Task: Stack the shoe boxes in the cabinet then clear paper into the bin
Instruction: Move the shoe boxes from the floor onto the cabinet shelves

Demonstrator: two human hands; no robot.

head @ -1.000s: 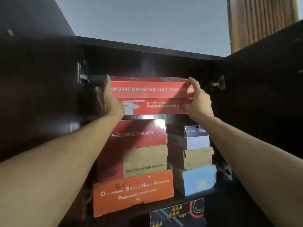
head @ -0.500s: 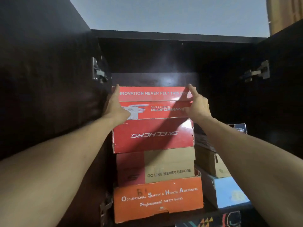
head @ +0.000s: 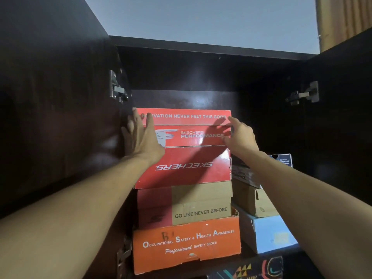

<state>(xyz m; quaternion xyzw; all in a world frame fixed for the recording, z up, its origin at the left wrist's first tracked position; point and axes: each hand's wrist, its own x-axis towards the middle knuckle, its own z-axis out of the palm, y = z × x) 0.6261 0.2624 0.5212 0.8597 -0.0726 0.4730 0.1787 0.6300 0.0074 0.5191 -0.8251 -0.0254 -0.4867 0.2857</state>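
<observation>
My left hand [head: 142, 137] covers the first letters of the slogan on the top red box [head: 189, 127] and part of its label. My right forearm hides most of the dark box [head: 281, 161] beside the stack. The patterned box [head: 251, 268] is cut off by the bottom edge. The cabinet [head: 261, 101] interior is too dark to read.

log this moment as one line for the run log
step: stacking | top red box on four-box stack | left hand open, flat on its front left | right hand open at its right edge | paper, bin: not visible
</observation>
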